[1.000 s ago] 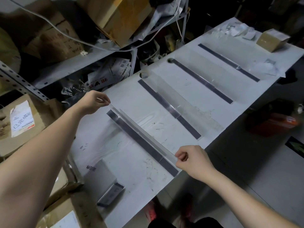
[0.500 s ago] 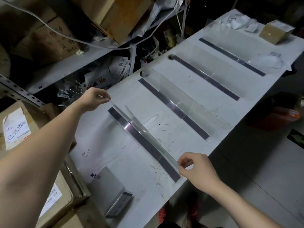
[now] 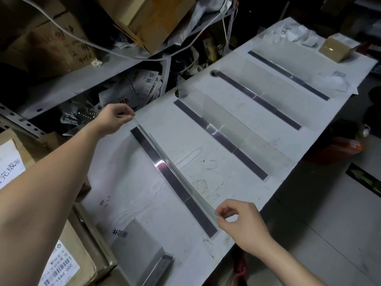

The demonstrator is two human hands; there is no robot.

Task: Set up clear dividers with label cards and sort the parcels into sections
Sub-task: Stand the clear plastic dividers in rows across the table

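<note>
A long clear divider (image 3: 177, 172) stands on edge along a dark base strip (image 3: 169, 178) on the white table (image 3: 132, 195). My left hand (image 3: 112, 118) pinches its far top corner. My right hand (image 3: 240, 221) pinches its near top corner at the table's front edge. To the right, a second clear divider (image 3: 233, 131) stands on its own dark strip (image 3: 222, 141). Two more dark strips (image 3: 259, 100) (image 3: 288, 75) with clear dividers lie further right. A clear label card holder (image 3: 140, 250) with printed characters sits at the near left.
A small brown parcel (image 3: 338, 49) and crumpled plastic wrap (image 3: 288, 34) sit at the table's far right end. Cardboard boxes (image 3: 61, 263) with labels stand at the left. A cluttered metal shelf (image 3: 86, 79) with boxes and a white cable runs behind the table.
The divider between my hands has been tipped up from a lean toward standing on its strip. Both hands keep their pinch on its ends.
</note>
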